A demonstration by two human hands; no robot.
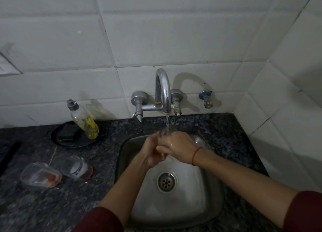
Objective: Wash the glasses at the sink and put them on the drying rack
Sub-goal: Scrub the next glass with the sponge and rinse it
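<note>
Mid-rinse, by the look of it. Left hand and right hand wrapped together around something clear under the stream from the faucet — most likely a glass, though only a faint transparent rim shows above the fingers, so cannot tell for certain what is clasped. Both sets of fingers curled closed, overlapping, wet.

Well left of the grip, on the speckled granite counter: two more glasses, far glass and near glass, both lying on their sides, thin-walled and clear with reddish bases, seemingly not yet washed. Up and left of the grip, a tilted soap bottle, clear plastic with yellow liquid low inside. Directly below the grip, the steel sink — brushed, rounded, drain at centre.

No drying rack in view; nothing visibly racked. Judged early: one piece in hand, two waiting.
</note>
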